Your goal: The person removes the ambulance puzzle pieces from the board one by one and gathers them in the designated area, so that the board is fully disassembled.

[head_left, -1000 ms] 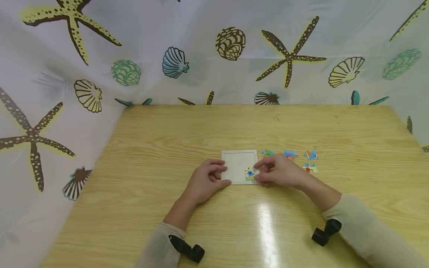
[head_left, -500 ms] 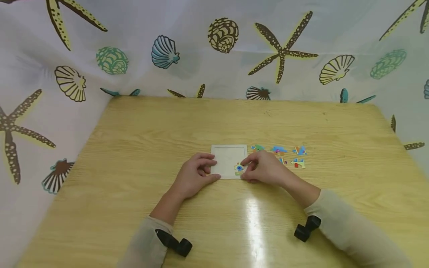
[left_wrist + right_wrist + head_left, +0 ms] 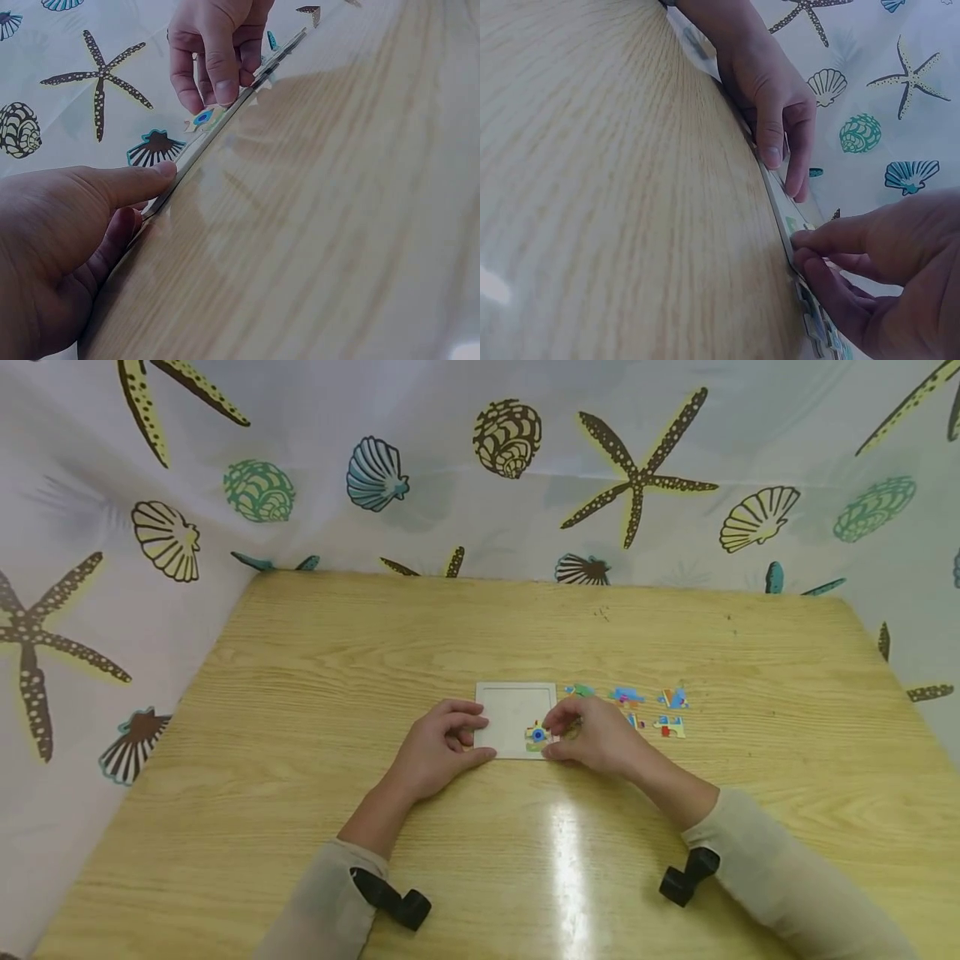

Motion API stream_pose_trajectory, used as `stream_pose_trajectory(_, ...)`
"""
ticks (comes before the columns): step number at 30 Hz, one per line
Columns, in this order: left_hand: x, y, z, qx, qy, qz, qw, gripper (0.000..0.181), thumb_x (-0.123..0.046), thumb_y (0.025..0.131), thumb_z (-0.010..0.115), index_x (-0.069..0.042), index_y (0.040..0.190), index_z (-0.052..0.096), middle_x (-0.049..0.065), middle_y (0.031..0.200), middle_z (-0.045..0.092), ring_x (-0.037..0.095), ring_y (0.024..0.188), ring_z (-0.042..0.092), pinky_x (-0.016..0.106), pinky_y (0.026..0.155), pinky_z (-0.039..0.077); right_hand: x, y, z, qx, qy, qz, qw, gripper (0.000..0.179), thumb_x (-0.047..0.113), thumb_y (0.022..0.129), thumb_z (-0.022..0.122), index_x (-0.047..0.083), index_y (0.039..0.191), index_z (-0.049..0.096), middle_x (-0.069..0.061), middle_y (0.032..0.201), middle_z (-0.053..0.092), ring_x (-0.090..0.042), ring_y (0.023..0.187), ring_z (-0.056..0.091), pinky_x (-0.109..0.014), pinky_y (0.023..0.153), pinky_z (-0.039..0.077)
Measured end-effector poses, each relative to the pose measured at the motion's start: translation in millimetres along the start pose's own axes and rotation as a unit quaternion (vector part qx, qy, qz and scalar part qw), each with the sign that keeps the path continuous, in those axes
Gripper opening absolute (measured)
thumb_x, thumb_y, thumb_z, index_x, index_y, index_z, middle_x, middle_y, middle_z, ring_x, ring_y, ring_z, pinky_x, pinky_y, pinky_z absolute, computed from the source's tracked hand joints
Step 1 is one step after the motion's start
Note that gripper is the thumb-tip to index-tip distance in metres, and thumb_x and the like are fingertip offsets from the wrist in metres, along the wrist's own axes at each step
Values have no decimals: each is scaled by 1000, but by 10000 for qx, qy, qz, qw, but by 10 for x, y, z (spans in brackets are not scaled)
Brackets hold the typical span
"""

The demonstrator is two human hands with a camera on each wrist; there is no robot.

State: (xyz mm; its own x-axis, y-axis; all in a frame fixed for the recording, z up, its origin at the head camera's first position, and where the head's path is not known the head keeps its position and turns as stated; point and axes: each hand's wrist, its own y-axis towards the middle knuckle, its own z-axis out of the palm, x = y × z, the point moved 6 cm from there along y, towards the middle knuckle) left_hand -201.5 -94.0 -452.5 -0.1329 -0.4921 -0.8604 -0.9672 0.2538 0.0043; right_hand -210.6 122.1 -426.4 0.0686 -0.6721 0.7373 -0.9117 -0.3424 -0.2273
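A shallow white puzzle tray [image 3: 510, 718] lies flat on the wooden table. One jigsaw piece with a blue round shape [image 3: 537, 736] sits in its lower right corner. My left hand [image 3: 442, 747] holds the tray's left side, thumb on the near left corner and fingers along the edge. At the opposite side my right hand [image 3: 596, 735] has its thumb and index finger at the piece's right edge, pinching it by the tray's corner. In the right wrist view those fingertips [image 3: 804, 240] sit close together at the corner, partly hiding the piece.
Several loose jigsaw pieces lie right of the tray, among them a green one [image 3: 580, 691], a blue one [image 3: 626, 695], a blue and orange one [image 3: 675, 697] and one with red [image 3: 670, 727]. A shell-print curtain [image 3: 450, 468] borders the table [image 3: 360, 643].
The head view has shifted, so the whole scene sits further left and slightly higher. Both hands stay at the tray; my right index finger has moved a little on the piece.
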Motion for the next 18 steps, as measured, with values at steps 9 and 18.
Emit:
stream_pose_trajectory(9, -14, -8, -9, -44, 54, 0, 10000, 39, -19, 82, 84, -5, 116, 73, 3, 124, 61, 14, 83, 56, 19, 73, 50, 42, 9, -11, -95, 251, -328, 9991, 10, 16, 88, 76, 13, 98, 74, -1, 91, 71, -16, 85, 63, -29, 74, 50)
stream_pose_trajectory(18, 0, 5, 14, -54, 32, 16, 10000, 38, -19, 81, 84, -6, 115, 73, 2, 126, 61, 13, 84, 57, 19, 73, 51, -47, 16, 15, 660, 2198, 65, 9733, 20, 6, 94, 67, -3, 111, 66, -13, 99, 63, -24, 87, 74, -36, 79, 61)
